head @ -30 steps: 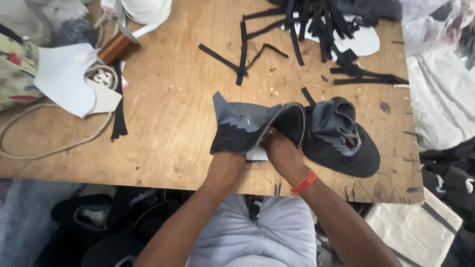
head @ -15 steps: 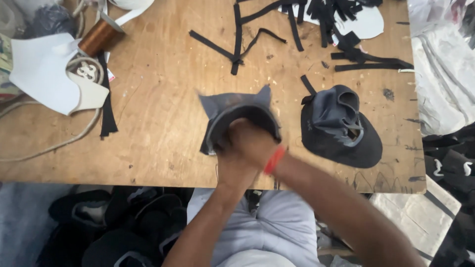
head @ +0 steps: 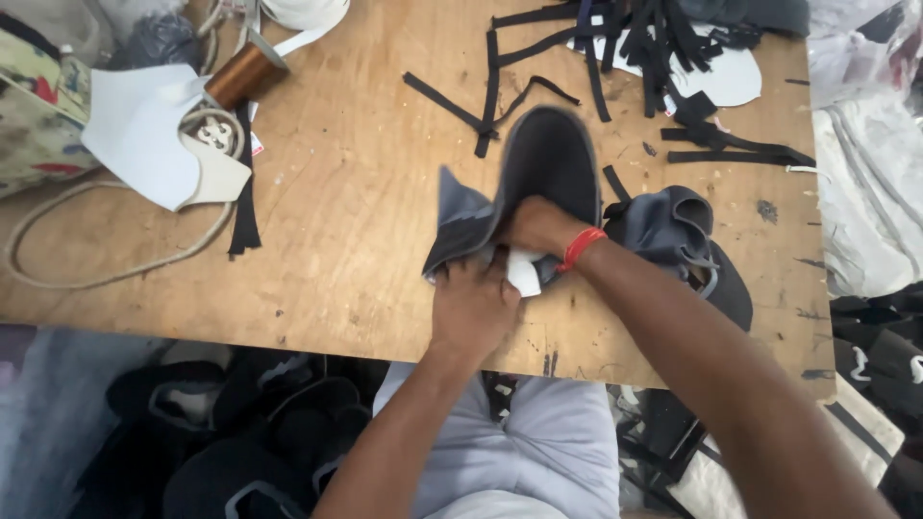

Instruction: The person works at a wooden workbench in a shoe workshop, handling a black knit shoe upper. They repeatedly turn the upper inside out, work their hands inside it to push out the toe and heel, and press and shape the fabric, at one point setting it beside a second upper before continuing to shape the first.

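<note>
While both hands work at the near edge of the wooden desk, they hold a dark grey cap piece between them. Left hand sits at the lower edge of the piece, its grip pressed together on the fabric and on a bit of white lining showing underneath. Right hand comes in from the right with a red wristband, its grip pinching the cap piece from the side; fingers mostly hidden in the fabric. Piece is lifted and folded, its rounded brim end pointing away from the person, the lower corner flaring left. Motion blur on it, so seams cannot be told.

Just right of the hands, touching the right wrist area, lies a second dark cap on the desk. Farther back, a scatter of black fabric strips with a white cut-out under them. At far left: a white pattern piece, a copper-coloured thread spool, a beige cord looping along the desk, and a black strip beside it. Below the desk edge, the person's light trousers and dark caps piled on the floor.
</note>
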